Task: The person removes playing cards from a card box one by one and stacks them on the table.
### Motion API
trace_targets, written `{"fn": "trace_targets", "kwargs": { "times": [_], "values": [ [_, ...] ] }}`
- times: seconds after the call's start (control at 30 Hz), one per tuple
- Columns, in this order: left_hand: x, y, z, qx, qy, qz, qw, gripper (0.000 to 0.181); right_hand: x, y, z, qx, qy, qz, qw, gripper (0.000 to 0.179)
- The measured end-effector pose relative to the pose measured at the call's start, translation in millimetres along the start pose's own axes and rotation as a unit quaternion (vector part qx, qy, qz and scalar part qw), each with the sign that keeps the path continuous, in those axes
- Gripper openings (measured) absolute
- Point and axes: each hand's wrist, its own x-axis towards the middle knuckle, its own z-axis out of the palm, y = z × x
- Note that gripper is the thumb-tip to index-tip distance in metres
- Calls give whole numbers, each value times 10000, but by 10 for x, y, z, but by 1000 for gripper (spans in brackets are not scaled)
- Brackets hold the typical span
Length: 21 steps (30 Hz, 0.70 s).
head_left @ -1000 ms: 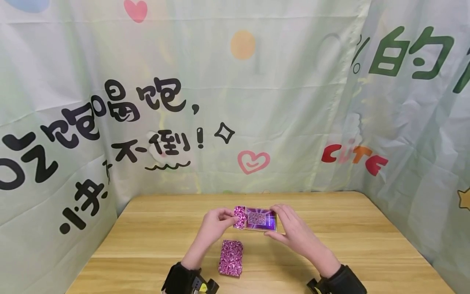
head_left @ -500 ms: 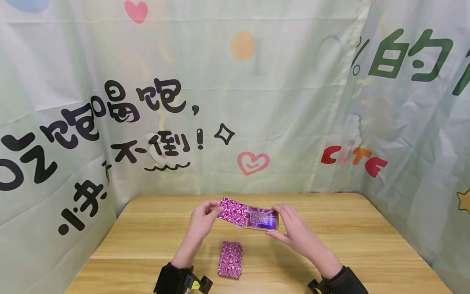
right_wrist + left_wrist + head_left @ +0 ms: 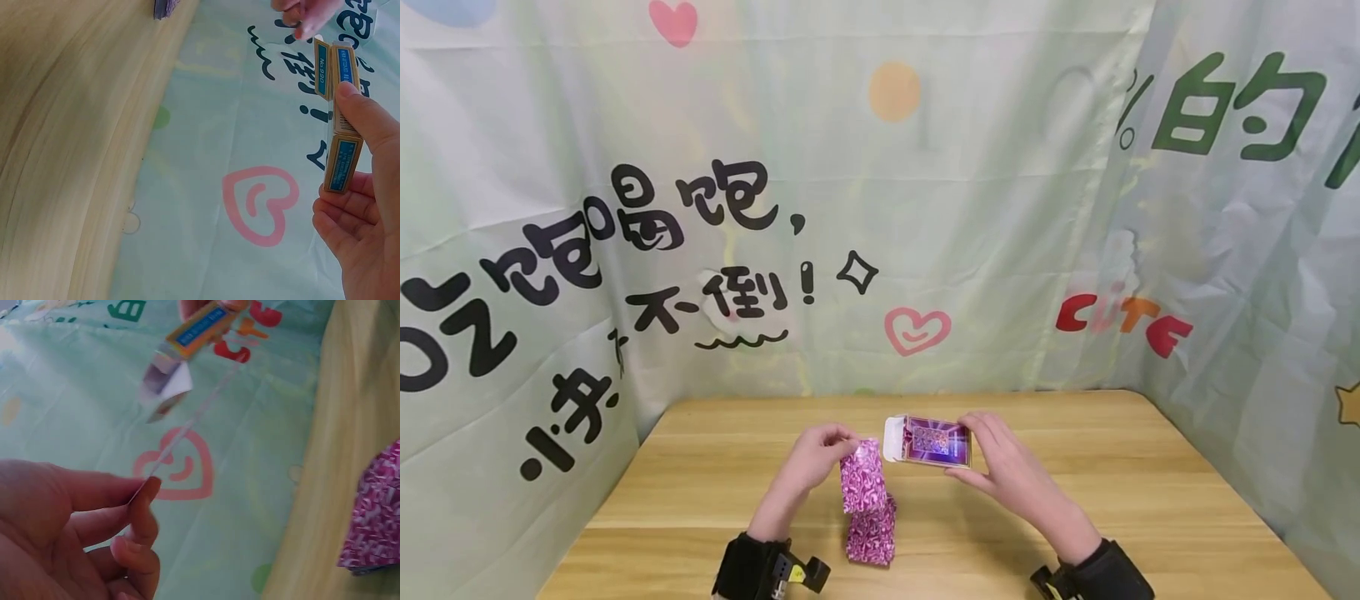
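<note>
My left hand (image 3: pixel 820 457) pinches a playing card (image 3: pixel 862 477) with a magenta-and-white patterned back near its top. In the left wrist view that card (image 3: pixel 187 425) shows nearly edge-on between thumb and fingers. Below it, a stack of matching cards (image 3: pixel 872 542) lies on the table, its upper end partly hidden by the card. My right hand (image 3: pixel 1011 479) grips a purple card box (image 3: pixel 934 442) by its right end, above the table. The box's white end flap (image 3: pixel 893 439) stands open toward the left hand. Gold-and-blue sides of the box (image 3: pixel 345 153) show in the right wrist view.
The wooden table (image 3: pixel 1150 500) extends to both sides of the hands. Behind it hangs a pale printed cloth (image 3: pixel 1000 208) with hearts and lettering, close to the table's back edge. Black bands (image 3: pixel 748 562) with small devices sit on both wrists.
The card has come fully out of the box in the left hand, moved left, then swung down over the stack. The box's white flap is now exposed; the right hand stays nearly in place.
</note>
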Motion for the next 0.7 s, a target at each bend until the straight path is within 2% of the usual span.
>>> {"fn": "trace_targets", "kwargs": {
  "times": [0.13, 0.3, 0.47, 0.6, 0.7],
  "values": [
    [22, -111, 83, 261, -491, 6, 9985, 12, -6, -3, 3, 13, -46, 29, 10000, 72],
    [55, -251, 210, 482, -704, -201, 9961, 12, -2, -3, 8, -10, -41, 22, 10000, 71],
    [101, -424, 325, 682, -709, -320, 9946, 12, 12, 0, 11, 22, -2, 22, 10000, 72],
    [107, -541, 381, 875, -582, -234, 9942, 13, 13, -3, 12, 11, -5, 2, 10000, 72],
    [97, -577, 404, 1093, -448, -253, 9927, 17, 5, -12, 11, 0, -32, -7, 10000, 71]
  ]
}}
